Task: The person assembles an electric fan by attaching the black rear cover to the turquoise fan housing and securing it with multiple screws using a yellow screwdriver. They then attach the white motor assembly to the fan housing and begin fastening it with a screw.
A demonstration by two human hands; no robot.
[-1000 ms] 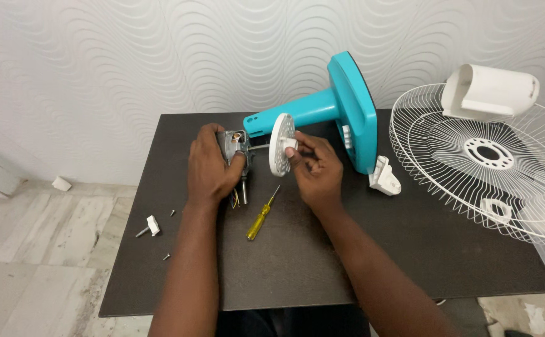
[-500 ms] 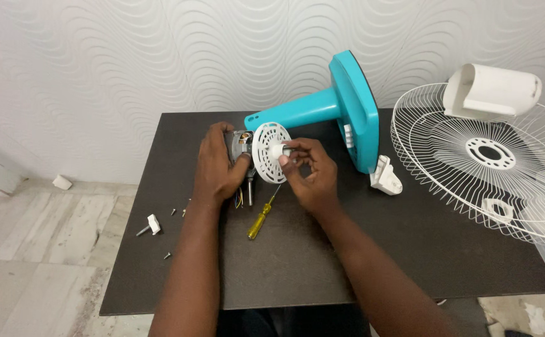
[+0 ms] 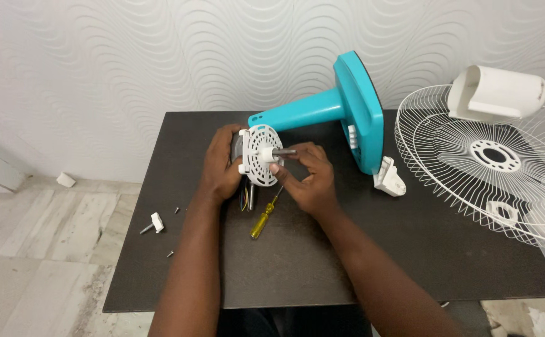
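White wallpaper with a raised wave pattern backs a dark table (image 3: 322, 262) that stands on a pale tiled floor. From my remote seat I see the left hand (image 3: 222, 165) wrapped around a small fan motor (image 3: 238, 150) near the table's far middle, fingers closed on its body, with coloured wires hanging below the palm. Against the motor's front sits a round white slotted plate (image 3: 260, 155), and the metal shaft (image 3: 285, 151) pokes out through its centre. The right hand (image 3: 307, 175) is closed in a pinch, thumb and fingertips touching the plate's hub at the base of the shaft; whether they grip the shaft itself I cannot quite tell. Just below the hands lies a screwdriver with a yellow handle (image 3: 263, 219). A turquoise fan stand (image 3: 341, 109) lies on its side behind them, its base tilted up, with a white bracket (image 3: 390, 178) beside the base. At the right edge rests a white wire fan guard (image 3: 491, 165) carrying a white plastic housing (image 3: 496, 93). Near the left edge lie a small white clip (image 3: 156, 222) and a few loose screws (image 3: 173, 232).
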